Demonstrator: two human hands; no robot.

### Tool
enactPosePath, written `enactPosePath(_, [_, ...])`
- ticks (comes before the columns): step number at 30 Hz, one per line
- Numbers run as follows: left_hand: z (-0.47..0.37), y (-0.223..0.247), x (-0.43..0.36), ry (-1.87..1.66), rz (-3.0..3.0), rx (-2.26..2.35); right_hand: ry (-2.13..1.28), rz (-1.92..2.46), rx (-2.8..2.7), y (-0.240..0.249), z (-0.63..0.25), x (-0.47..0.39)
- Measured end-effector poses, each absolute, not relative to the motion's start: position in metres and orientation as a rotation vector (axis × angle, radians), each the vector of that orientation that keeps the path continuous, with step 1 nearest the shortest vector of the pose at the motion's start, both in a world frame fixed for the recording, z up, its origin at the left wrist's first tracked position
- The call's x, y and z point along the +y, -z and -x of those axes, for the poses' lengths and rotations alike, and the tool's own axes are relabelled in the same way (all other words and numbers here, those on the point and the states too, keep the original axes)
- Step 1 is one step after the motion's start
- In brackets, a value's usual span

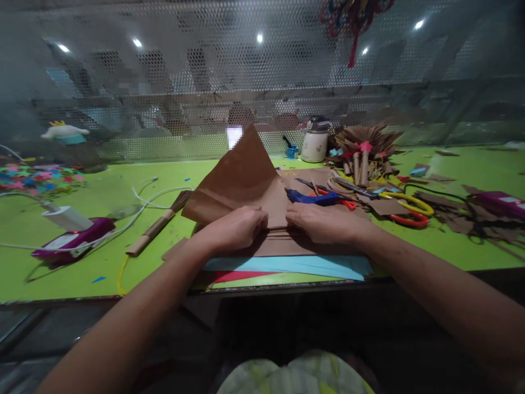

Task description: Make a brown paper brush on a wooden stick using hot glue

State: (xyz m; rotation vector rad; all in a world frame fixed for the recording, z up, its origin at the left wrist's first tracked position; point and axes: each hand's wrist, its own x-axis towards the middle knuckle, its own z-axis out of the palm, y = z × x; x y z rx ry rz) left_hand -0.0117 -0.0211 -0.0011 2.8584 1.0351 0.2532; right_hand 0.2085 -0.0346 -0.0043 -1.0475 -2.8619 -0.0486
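A sheet of brown kraft paper (241,175) stands up from the green table in front of me, its far corner raised and its near edge folded in narrow strips. My left hand (241,227) grips the folded edge with curled fingers. A short way to the right, my right hand (314,221) pinches the same edge. Just beyond my right hand lies a blue glue gun (314,197). Beneath the paper, more brown sheets and a light blue sheet (287,265) lie at the table's front edge, with a red one (241,276) partly showing.
Yellow-handled scissors (410,202), red-handled scissors (410,220) and paper scraps lie to the right. Behind them are folded paper fans (367,139) and a white bottle (315,141). At left are a rolled paper fan (158,224), a purple power strip (76,241) and a white cable (139,210).
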Motion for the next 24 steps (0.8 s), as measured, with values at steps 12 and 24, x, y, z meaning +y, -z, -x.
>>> enactPosePath(12, [0.010, -0.006, -0.018, -0.356, -2.797, 1.066, 0.250, 1.086, -2.806, 0.005, -0.203, -0.037])
enactPosePath(24, [0.016, -0.009, -0.013, -0.385, -1.983, 1.018, 0.124, 1.017, -2.506, 0.006, -0.201, -0.024])
